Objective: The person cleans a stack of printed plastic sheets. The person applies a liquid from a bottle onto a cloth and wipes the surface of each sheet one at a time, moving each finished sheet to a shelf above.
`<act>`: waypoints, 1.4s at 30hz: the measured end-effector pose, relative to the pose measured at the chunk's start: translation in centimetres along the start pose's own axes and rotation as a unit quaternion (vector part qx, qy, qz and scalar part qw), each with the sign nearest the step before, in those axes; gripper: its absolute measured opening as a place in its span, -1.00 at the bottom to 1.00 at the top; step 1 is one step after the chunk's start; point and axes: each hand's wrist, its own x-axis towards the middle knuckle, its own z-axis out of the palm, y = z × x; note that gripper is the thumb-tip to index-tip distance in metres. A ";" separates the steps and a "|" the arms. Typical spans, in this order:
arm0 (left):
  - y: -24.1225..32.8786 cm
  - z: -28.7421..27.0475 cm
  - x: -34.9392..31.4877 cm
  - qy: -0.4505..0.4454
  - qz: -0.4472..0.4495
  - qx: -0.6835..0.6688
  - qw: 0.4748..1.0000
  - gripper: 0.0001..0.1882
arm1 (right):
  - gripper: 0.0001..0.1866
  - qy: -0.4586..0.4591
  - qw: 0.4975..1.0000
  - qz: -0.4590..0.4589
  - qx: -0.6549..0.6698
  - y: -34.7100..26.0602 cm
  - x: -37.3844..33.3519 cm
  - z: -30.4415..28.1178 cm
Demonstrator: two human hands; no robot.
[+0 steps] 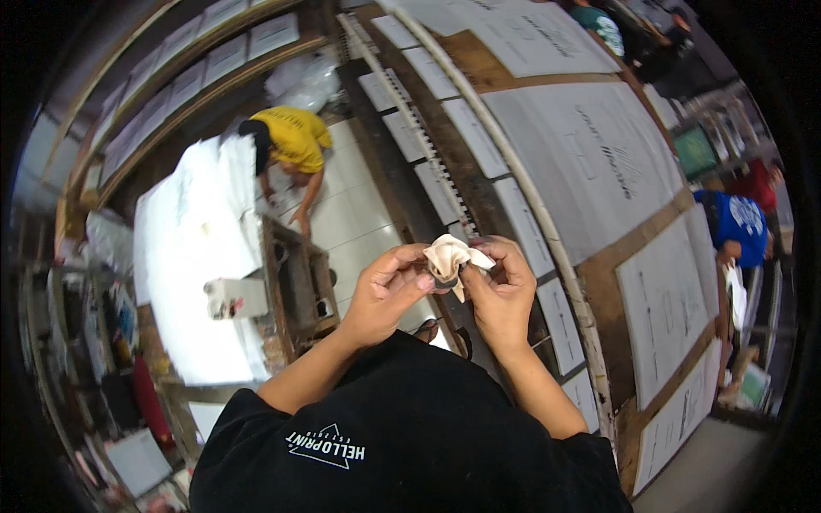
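Note:
Both hands meet in front of my chest around a small crumpled cream cloth [448,256]. My left hand [389,289] pinches its left side between thumb and fingers. On the other side my right hand [503,295] grips it, with a pale corner sticking out near the fingertips. A small dark patch or object [443,281] shows under the folds by the left thumb; I cannot make out what it is.
A long table with printed white sheets [590,162] runs along my right. White sheets [192,265] are piled on my left, beside a pale boxy device [235,298]. A person in yellow [295,137] bends low ahead left. Another in blue [737,227] stands far right.

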 end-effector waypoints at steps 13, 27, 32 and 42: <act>1.4 -3.0 -6.2 0.138 0.206 0.149 0.957 -0.60 | -0.53 -0.224 0.869 -0.389 -0.207 -2.0 -2.5 5.0; 5.4 -8.4 -10.1 0.271 0.124 0.138 0.944 -0.80 | -0.65 -0.240 0.970 -0.017 -0.026 -0.8 -2.1 14.2; 5.5 -10.0 -12.0 0.332 0.103 -0.036 0.937 -0.71 | -0.61 -0.335 0.923 0.174 0.071 0.7 -3.1 17.9; 3.6 -13.5 -17.1 0.464 0.047 0.033 0.884 -0.79 | -0.72 -0.311 0.909 0.255 0.105 5.3 -7.5 24.0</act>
